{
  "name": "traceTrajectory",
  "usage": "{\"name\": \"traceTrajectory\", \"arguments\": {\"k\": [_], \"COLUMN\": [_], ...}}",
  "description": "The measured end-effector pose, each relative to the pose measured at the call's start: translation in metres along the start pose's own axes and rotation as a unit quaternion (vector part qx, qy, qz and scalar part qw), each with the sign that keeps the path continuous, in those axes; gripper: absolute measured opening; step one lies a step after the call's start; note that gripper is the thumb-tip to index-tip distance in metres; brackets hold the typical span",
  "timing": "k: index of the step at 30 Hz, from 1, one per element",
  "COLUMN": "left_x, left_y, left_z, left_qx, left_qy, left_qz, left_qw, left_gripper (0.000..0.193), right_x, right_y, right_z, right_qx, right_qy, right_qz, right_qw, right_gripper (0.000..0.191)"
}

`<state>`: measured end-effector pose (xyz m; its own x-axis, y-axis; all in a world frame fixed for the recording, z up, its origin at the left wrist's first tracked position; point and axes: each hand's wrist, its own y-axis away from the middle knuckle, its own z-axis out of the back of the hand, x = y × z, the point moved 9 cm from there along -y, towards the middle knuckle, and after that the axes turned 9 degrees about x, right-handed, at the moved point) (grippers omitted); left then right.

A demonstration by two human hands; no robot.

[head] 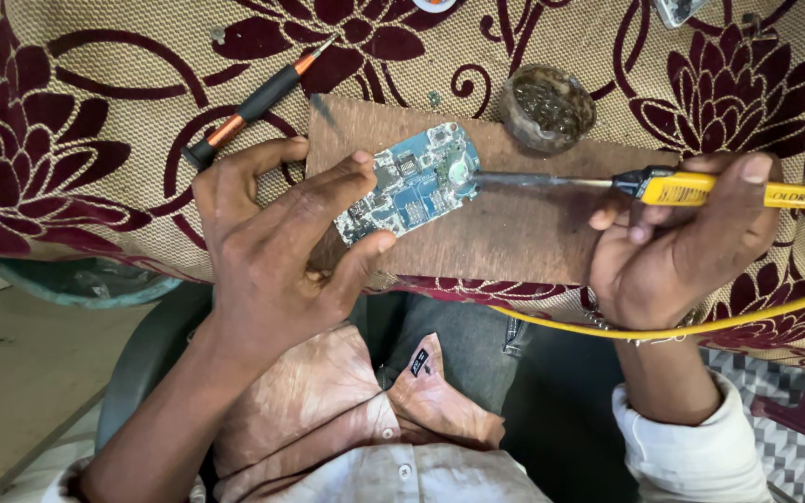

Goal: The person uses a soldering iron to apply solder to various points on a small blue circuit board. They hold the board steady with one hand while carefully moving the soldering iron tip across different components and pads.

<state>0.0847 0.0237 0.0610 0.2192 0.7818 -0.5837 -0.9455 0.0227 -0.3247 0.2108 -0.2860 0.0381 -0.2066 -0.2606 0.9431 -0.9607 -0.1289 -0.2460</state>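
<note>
Over a wooden board [514, 233], left hand [272, 251] pinches circuit board [412, 182]; right hand [673, 242] grips soldering iron [663, 186]

One blue circuit board [414, 181] lies on one brown wooden board [477, 214], and one yellow-handled soldering iron [691, 189] comes in from the right of the circuit board with one yellow cord [701, 328] trailing below it. One black-and-orange screwdriver [258, 101] lies up and to the left of the circuit board, and one small round tin [547, 107] sits up and to its right. Two hands are in view, one left hand [277, 247] and one right hand [677, 242], over one table [95, 140] covered in a flowered cloth.
</note>
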Motion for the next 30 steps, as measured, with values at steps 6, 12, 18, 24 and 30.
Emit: {"name": "traceTrajectory", "arguments": {"k": [6, 12, 18, 24, 30], "left_x": [0.0007, 0.0005, 0.0024, 0.0049, 0.0046], "left_y": [0.0007, -0.0005, 0.0014, 0.0021, 0.0029], "left_z": [0.0016, 0.0013, -0.0002, -0.0025, -0.002], "left_qx": [0.003, 0.004, 0.002, 0.003, 0.004], "left_qy": [0.013, 0.012, 0.014, 0.02, 0.018], "left_qz": [0.008, 0.009, 0.013, 0.007, 0.008], "left_qw": [1.0, 1.0, 1.0, 1.0, 1.0], "left_gripper": [0.045, 0.043, 0.041, 0.039, 0.038], "right_x": [0.0033, 0.0031, -0.0001, -0.0002, -0.0026], "right_y": [0.0022, 0.001, 0.0015, 0.0004, 0.0001], "right_z": [-0.0068, -0.0069, -0.0042, -0.0055, -0.0026], "right_qx": [0.022, 0.022, -0.01, 0.006, -0.003], "right_qy": [0.03, 0.024, 0.008, 0.023, 0.003], "right_qz": [0.006, 0.004, -0.007, -0.013, -0.021], "right_qw": [0.999, 0.999, 1.0, 1.0, 1.0], "right_gripper": [0.045, 0.044, 0.043, 0.045, 0.043]}}
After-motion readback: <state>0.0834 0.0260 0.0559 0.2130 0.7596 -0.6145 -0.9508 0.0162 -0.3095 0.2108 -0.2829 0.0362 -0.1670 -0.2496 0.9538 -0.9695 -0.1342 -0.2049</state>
